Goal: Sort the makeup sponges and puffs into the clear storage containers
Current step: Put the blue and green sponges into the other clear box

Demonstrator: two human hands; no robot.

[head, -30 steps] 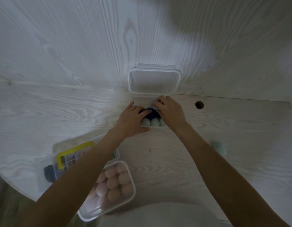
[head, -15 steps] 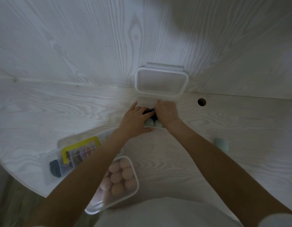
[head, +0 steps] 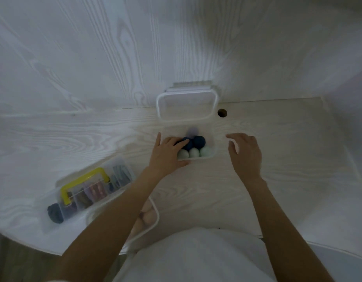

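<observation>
Head view is showing the left hand lying over the left edge of the clear container, with its fingers stretched almost straight and resting on a dark blue sponge inside; they are pressing or touching it, not curling round it, as far as the dim light lets me judge. Just right of those fingertips a second dark blue sponge is sitting, touching the first one. Along the near wall of the container, under the left fingers, three pale green sponges are standing in a row, side by side. A faint lilac shape is showing behind the blue ones, but it is too blurred to name.

The right hand is hovering just beside the container's right wall, apart from it, with fingers loosely spread and slightly bent, holding nothing.

The container's lid is standing open behind it, leaning at the white wall. A round hole is lying in the table near the lid's right corner.

Nearer to the person, under the left forearm, a clear organizer with a yellow handle is holding coloured pieces in compartments, and a box of pinkish puffs is lying just beside it, partly hidden by the arm.
</observation>
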